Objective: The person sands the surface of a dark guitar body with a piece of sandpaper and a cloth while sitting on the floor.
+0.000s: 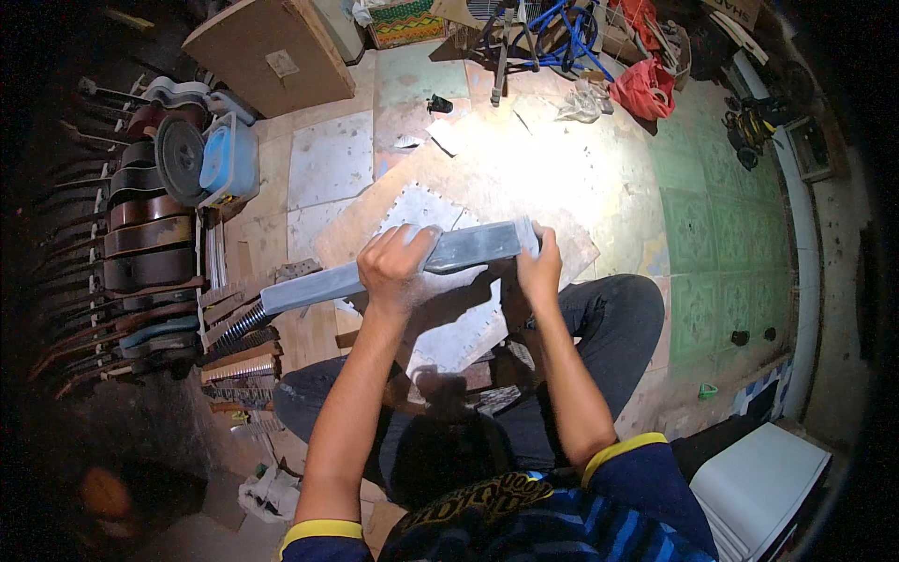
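Note:
A long grey rectangular bar (473, 245), dusty with white powder, slants across the middle of the view, its left end lower and nearer me. My left hand (395, 267) wraps over it around mid-length, knuckles up. At its right end, my right hand (541, 272) grips it with the thumb and fingers on either side of the edge. Beneath the bar lies a pale sheet (459, 342) with small notches along its border, partly in shadow. That sheet rests on a flat tan board (361, 225) between my bent legs.
Several guitars (150, 239) stand in a row at the left, beside a blue plastic container (229, 159). Wood pieces and files (242, 365) lie near my left knee. A large wooden panel (272, 56) leans at the back. Farther right are a red bag (644, 89) and a white box (763, 487).

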The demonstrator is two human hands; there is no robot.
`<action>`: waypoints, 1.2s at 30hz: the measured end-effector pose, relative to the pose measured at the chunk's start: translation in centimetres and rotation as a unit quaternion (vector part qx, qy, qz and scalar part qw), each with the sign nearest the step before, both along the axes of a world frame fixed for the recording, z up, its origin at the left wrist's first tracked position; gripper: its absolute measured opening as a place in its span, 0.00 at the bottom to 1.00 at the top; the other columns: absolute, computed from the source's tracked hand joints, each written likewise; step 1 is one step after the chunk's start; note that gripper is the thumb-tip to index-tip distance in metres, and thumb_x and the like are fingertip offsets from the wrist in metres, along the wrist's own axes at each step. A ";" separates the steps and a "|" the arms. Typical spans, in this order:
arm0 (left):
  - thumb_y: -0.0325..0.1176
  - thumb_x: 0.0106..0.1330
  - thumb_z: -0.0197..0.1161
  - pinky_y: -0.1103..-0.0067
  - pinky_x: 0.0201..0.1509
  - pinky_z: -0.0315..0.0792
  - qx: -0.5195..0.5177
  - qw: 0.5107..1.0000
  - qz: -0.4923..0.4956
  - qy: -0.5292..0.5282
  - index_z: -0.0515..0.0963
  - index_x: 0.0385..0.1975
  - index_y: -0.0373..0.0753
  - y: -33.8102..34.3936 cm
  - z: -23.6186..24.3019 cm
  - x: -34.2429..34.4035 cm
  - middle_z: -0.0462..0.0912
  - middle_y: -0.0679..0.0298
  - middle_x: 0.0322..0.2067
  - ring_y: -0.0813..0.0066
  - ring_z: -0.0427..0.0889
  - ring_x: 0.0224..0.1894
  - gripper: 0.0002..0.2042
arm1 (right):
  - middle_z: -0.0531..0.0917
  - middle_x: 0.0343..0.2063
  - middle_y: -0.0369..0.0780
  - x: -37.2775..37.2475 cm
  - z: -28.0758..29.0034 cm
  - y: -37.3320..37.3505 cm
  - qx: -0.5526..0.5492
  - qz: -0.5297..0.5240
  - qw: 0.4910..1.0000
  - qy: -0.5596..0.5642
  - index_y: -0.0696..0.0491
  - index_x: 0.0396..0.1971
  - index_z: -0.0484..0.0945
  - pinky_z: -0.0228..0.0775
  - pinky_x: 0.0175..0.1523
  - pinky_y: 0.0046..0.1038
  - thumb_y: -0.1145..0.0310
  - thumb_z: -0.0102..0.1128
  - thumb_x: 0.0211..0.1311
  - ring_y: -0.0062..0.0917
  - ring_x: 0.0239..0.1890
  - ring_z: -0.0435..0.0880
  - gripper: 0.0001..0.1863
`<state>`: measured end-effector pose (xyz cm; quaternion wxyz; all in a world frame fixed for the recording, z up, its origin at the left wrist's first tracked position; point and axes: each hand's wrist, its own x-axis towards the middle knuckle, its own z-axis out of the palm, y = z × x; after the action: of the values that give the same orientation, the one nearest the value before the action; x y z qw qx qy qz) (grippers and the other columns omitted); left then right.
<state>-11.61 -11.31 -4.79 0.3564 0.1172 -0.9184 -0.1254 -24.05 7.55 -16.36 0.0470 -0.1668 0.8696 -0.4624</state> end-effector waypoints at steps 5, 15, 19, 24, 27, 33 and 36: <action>0.58 0.40 0.80 0.74 0.24 0.73 -0.001 1.000 0.008 0.002 0.84 0.25 0.39 -0.2 -0.2 0.6 0.81 0.64 0.20 0.67 0.81 0.21 0.26 | 0.80 0.49 0.56 3.2 2.4 0.1 -0.011 0.004 1.000 0.013 0.59 0.53 0.75 0.70 0.60 0.43 0.69 0.68 0.62 0.52 0.53 0.79 0.21; 0.59 0.39 0.80 0.74 0.24 0.72 -0.003 1.000 -0.010 0.009 0.84 0.24 0.40 0.0 0.3 0.0 0.80 0.64 0.19 0.68 0.80 0.20 0.26 | 0.80 0.49 0.54 0.8 0.3 0.0 -0.012 0.008 1.000 0.019 0.60 0.53 0.74 0.70 0.58 0.43 0.70 0.67 0.62 0.51 0.53 0.78 0.21; 0.60 0.40 0.79 0.74 0.23 0.72 -0.019 1.000 -0.001 0.023 0.84 0.24 0.41 -0.2 0.2 0.2 0.79 0.64 0.18 0.68 0.80 0.20 0.26 | 0.79 0.49 0.55 2.3 1.2 0.2 -0.006 0.014 1.000 -0.003 0.60 0.53 0.74 0.70 0.58 0.44 0.70 0.67 0.61 0.51 0.53 0.78 0.21; 0.59 0.41 0.79 0.74 0.23 0.72 -0.018 1.000 -0.012 0.015 0.84 0.24 0.41 0.0 0.4 -0.1 0.80 0.65 0.18 0.68 0.81 0.20 0.26 | 0.80 0.48 0.56 -0.2 0.7 -0.3 -0.019 0.007 1.000 -0.017 0.60 0.53 0.74 0.70 0.57 0.43 0.69 0.66 0.63 0.51 0.54 0.79 0.20; 0.59 0.41 0.79 0.74 0.23 0.72 -0.022 0.999 -0.010 0.032 0.84 0.23 0.41 0.0 0.4 -0.1 0.80 0.65 0.18 0.68 0.81 0.20 0.26 | 0.80 0.48 0.56 0.4 -0.3 -0.1 -0.005 0.019 1.000 0.015 0.61 0.53 0.73 0.70 0.58 0.43 0.68 0.67 0.64 0.51 0.55 0.78 0.21; 0.58 0.38 0.80 0.73 0.24 0.72 -0.004 1.000 -0.008 0.021 0.84 0.23 0.40 0.1 0.2 -0.1 0.80 0.64 0.18 0.66 0.81 0.21 0.26 | 0.80 0.48 0.57 -0.7 0.5 -0.6 -0.019 0.020 1.000 0.002 0.61 0.52 0.73 0.70 0.59 0.42 0.68 0.67 0.64 0.49 0.55 0.79 0.21; 0.58 0.38 0.80 0.73 0.24 0.72 -0.011 1.000 -0.004 0.023 0.84 0.24 0.40 0.1 0.0 0.6 0.80 0.64 0.18 0.66 0.81 0.21 0.26 | 0.79 0.48 0.57 2.1 1.0 0.3 -0.046 0.009 0.998 -0.052 0.60 0.53 0.74 0.70 0.59 0.43 0.69 0.67 0.63 0.50 0.53 0.78 0.21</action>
<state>-11.01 -11.19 -4.82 0.3779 0.1066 -0.9120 -0.1190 -21.97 7.83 -15.40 0.0882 -0.1523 0.8422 -0.5097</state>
